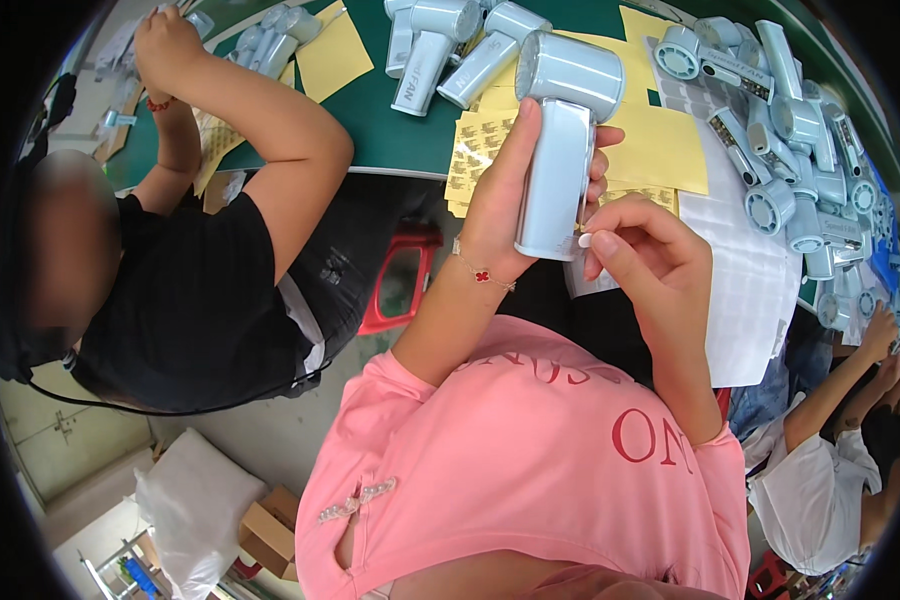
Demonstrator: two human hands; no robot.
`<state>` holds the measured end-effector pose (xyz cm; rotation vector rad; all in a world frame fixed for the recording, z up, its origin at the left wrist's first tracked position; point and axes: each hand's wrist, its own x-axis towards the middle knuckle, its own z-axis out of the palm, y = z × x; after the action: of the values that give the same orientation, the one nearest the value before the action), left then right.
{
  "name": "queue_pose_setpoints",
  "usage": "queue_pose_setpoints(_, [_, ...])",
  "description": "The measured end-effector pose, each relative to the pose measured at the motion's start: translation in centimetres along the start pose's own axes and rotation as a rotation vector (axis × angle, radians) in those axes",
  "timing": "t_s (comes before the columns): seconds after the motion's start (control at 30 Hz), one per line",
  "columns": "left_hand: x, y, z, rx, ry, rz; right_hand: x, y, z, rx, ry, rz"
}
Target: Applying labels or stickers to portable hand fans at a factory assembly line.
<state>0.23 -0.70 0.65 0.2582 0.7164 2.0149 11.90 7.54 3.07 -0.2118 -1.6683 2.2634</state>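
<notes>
My left hand (498,210) is wrapped round the handle of a light blue handheld fan (555,165), whose round head points away from me. The handle's base end faces me. At the lower right corner of that handle, my right hand (665,260) pinches a small white round piece (585,240) between thumb and forefinger. Whether this piece touches the fan I cannot tell. Under and around the fan lie yellow sheets of labels (475,155), partly hidden by my left hand.
Several matching fans (430,60) lie at the far edge, and a large pile of them (800,120) covers the right side, on white sheets (745,280). Close by on the left sits a co-worker (190,290); other people work at the right. A red stool (400,280) stands below the green table (370,135).
</notes>
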Motion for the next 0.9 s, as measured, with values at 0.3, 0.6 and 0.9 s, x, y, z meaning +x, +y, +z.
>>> queue_pose_setpoints(0.3, [-0.24, -0.07, 0.36, -0.005, -0.036, 0.023, -0.03, 0.17, 0.14, -0.015, -0.012, 0.023])
queue_pose_setpoints(0.6, [-0.39, 0.09, 0.24, -0.040, -0.034, 0.012, -0.14, 0.04, 0.58, -0.086, -0.010, 0.035])
queue_pose_setpoints(0.9, [-0.31, -0.01, -0.03, -0.038, -0.024, 0.004, -0.07, 0.20, 0.75, -0.067, 0.005, 0.033])
